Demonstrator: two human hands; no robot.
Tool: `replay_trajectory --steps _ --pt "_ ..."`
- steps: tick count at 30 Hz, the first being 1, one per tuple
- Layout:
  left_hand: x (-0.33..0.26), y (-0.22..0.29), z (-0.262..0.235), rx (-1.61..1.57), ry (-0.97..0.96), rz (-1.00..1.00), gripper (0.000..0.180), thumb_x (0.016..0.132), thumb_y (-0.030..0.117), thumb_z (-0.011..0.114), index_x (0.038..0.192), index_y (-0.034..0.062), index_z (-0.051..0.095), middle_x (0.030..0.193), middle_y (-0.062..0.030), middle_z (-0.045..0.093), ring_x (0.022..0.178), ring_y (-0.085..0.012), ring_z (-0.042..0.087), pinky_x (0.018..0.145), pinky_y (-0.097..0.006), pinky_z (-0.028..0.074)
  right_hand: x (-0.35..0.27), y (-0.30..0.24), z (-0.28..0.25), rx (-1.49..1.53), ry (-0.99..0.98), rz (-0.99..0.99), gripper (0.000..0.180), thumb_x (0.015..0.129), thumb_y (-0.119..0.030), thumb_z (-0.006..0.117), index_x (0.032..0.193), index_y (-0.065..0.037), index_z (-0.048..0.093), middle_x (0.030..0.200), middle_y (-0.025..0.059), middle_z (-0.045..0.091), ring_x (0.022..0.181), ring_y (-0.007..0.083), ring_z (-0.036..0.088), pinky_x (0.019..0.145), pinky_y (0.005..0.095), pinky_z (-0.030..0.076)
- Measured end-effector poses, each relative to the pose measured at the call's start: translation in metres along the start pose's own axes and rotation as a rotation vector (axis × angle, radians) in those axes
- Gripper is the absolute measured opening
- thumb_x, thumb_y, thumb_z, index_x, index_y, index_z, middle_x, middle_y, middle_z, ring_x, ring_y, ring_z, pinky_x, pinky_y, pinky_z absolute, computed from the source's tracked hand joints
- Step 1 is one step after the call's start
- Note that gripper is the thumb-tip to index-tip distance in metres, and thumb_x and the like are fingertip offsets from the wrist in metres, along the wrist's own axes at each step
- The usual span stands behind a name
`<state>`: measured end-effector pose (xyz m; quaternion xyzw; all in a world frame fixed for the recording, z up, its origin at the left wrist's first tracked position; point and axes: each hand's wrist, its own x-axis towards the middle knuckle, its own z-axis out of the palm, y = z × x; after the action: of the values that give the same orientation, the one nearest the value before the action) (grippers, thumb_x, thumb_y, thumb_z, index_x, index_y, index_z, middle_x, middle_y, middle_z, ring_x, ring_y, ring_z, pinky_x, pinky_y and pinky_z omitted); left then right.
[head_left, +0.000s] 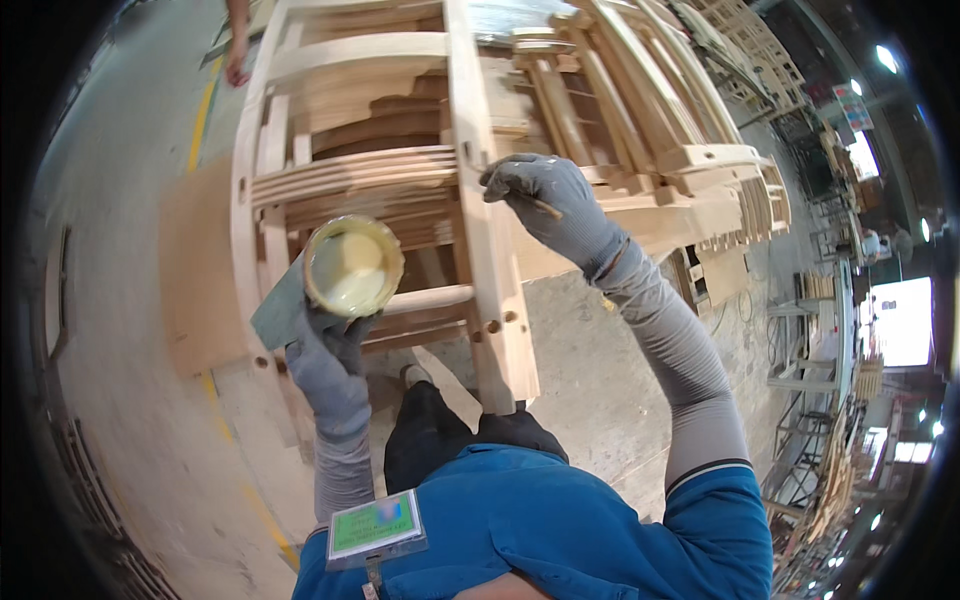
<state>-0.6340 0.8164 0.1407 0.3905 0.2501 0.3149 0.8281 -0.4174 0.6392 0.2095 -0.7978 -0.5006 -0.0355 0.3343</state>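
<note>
My left hand [335, 375], in a grey glove, is closed around a round tub [394, 262] tilted so its mouth shows. Cream-coloured paste [352, 262] lies inside it. A flat grey-green piece [280, 312] sticks out beside the tub, apparently in the same hand; its kind is unclear. The gloved right hand [550, 205] pinches a thin wooden stick [547, 208], close to the right-hand rail [495, 300] of a pale wooden frame. The stick's tip is hidden by the fingers, so contact with the wood cannot be made out. Round holes show in the rail.
More wooden frames [640, 110] are stacked at the far right. A brown board [195, 270] lies on the floor left of the frame, near a yellow line [205, 115]. Another person's hand [237, 70] shows at the far left. Workbenches [815, 340] stand farther right.
</note>
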Motion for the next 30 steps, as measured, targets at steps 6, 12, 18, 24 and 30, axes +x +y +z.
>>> replay_trajectory --steps 6,12,18,24,30 --pt "-0.054 -0.030 0.065 -0.049 -0.074 -0.053 0.043 0.096 0.032 0.037 0.130 0.0044 0.039 0.124 -0.0153 0.049 0.107 -0.0275 0.055 0.078 -0.039 0.057 -0.094 -0.015 -0.075 0.830 0.529 0.382 0.018 0.081 -0.009 0.068 0.090 0.004 0.059 0.084 0.0106 0.064 0.076 0.0148 0.063 0.068 0.0262 0.052" --pt "-0.128 -0.088 0.151 -0.178 -0.370 -0.175 0.043 0.097 0.032 0.035 0.129 0.0028 0.038 0.118 -0.0184 0.053 0.092 -0.0266 0.062 0.076 -0.037 0.057 -0.223 -0.006 -0.183 0.975 0.809 0.561 0.016 0.083 -0.002 0.063 0.095 0.006 0.057 0.087 0.0134 0.063 0.078 0.0193 0.065 0.070 0.0285 0.055" --pt "-0.196 -0.149 0.244 0.610 -0.622 0.312 0.037 0.093 0.020 0.046 0.122 -0.0029 0.046 0.110 -0.0178 0.058 0.090 -0.0254 0.062 0.076 -0.035 0.054 -0.327 0.001 -0.280 0.856 0.834 0.383 0.019 0.080 0.001 0.065 0.095 0.005 0.055 0.089 0.0178 0.063 0.080 0.0220 0.065 0.072 0.0316 0.055" --pt "-0.259 -0.175 0.321 0.985 -0.597 0.787 0.040 0.076 -0.001 0.067 0.114 -0.0048 0.054 0.106 -0.0155 0.058 0.095 -0.0228 0.058 0.079 -0.032 0.051 -0.379 0.021 -0.330 0.185 0.551 0.116 0.018 0.074 -0.002 0.071 0.088 -0.001 0.060 0.090 0.0139 0.066 0.076 0.0222 0.067 0.065 0.0282 0.054" --pt "-0.278 -0.202 0.363 0.458 -0.582 0.305 0.027 0.094 0.009 0.044 0.119 -0.0007 0.049 0.106 -0.0085 0.057 0.094 -0.0142 0.057 0.080 -0.029 0.050 -0.402 0.041 -0.333 0.317 0.666 0.273 0.023 0.074 -0.002 0.071 0.093 -0.002 0.058 0.090 0.0147 0.066 0.075 0.0244 0.067 0.063 0.0293 0.053"
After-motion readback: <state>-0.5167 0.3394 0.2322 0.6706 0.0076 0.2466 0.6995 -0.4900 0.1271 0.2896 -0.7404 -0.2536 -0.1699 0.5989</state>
